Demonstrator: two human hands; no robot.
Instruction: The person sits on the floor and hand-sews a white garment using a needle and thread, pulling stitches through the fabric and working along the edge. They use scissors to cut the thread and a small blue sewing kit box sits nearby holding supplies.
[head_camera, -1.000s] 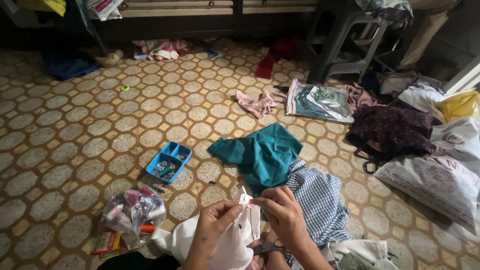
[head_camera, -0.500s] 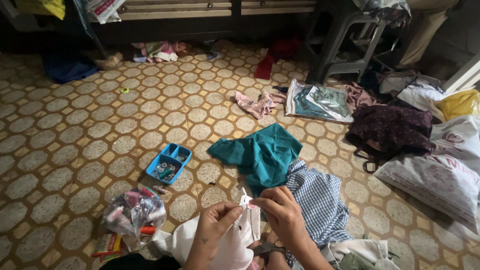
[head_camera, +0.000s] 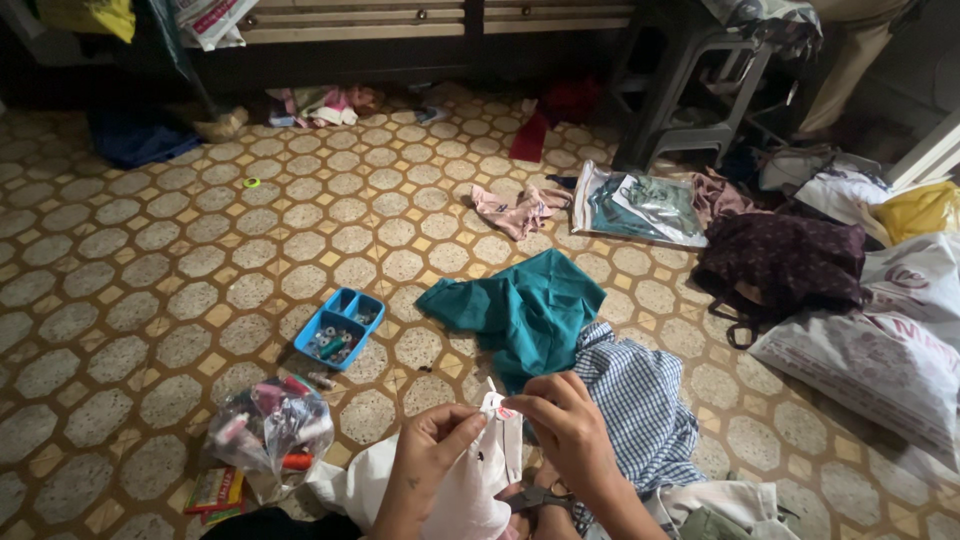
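Floor (head_camera: 150, 260) has round pale tiles w/ yellow bits btwn. Dark at the back, brighter up front. Grey plastic stool (head_camera: 690, 90) top right. Long wood cupboard w/ drawers (head_camera: 440, 20) along the back wall.

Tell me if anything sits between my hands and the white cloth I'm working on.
Nothing visible does. The left hand and the right hand both pinch the top edge of the white cloth directly. The scissors lie below the right hand, off to the side of the grip.
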